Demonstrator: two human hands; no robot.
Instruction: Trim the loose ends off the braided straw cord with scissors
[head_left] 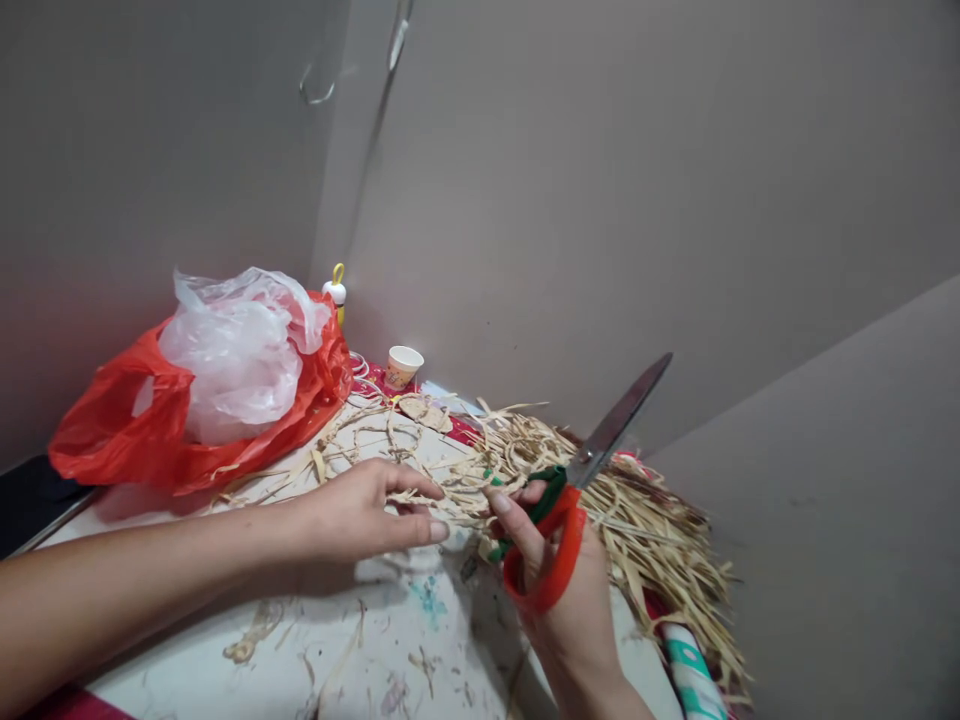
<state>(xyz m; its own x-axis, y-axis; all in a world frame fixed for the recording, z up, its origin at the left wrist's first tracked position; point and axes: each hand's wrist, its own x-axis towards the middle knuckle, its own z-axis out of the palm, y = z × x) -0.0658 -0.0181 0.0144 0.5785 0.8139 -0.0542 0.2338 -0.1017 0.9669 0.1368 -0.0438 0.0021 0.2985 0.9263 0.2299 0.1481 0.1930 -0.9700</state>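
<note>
Right fingers (519, 522) around the scissors (586, 462)

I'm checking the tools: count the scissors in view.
1 pair: the scissors in the right hand, blades pointing up. More could be hidden under the straw.

Scissors (581, 472): orange and dark green handles, dark metal blades together, tips angled up and right, held above the surface (390, 650) in the right grip (566, 580). Straw bundle (660, 530): pale, dry, thin strands, loose, roughly aligned, heaped along the right edge. Straw cord (391, 430): thin, twisted, loosely looped, spread toward the far edge; contact with fingertips unclear.
</note>
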